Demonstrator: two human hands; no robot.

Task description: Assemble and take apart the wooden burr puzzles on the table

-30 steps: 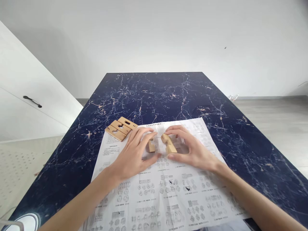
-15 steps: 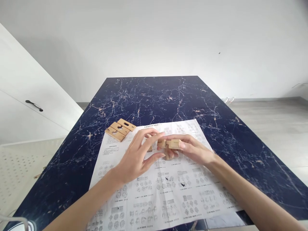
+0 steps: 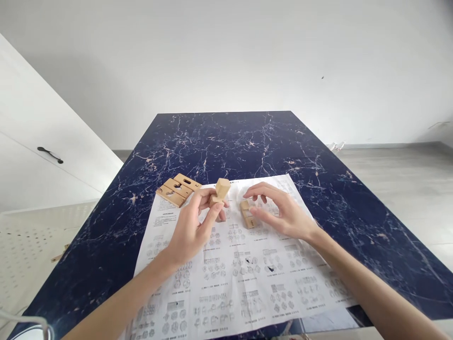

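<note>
My left hand [image 3: 198, 222] is closed round a notched wooden puzzle piece [image 3: 222, 188], whose squared end sticks up above the fingers over the paper. Beside my right hand [image 3: 279, 212] a second wooden puzzle piece [image 3: 247, 217], with a dark mark on its near end, lies on the printed sheet [image 3: 230, 283]. The fingers of my right hand are apart and curved over this piece; whether they touch it I cannot tell. Flat at the sheet's upper left corner lie three wooden pieces [image 3: 179, 190] side by side, with slots and written marks.
The sheet, with small diagrams and a few torn holes, covers the near part of a dark blue marbled table [image 3: 226, 141]. A white cabinet [image 3: 53, 127] stands to the left, above a perforated white seat [image 3: 31, 245]. A pale cable [image 3: 24, 318] runs at the lower left.
The hands have moved apart. My left hand now holds one piece upright to the left, while another piece lies on the sheet under my right hand, whose fingers have opened.
</note>
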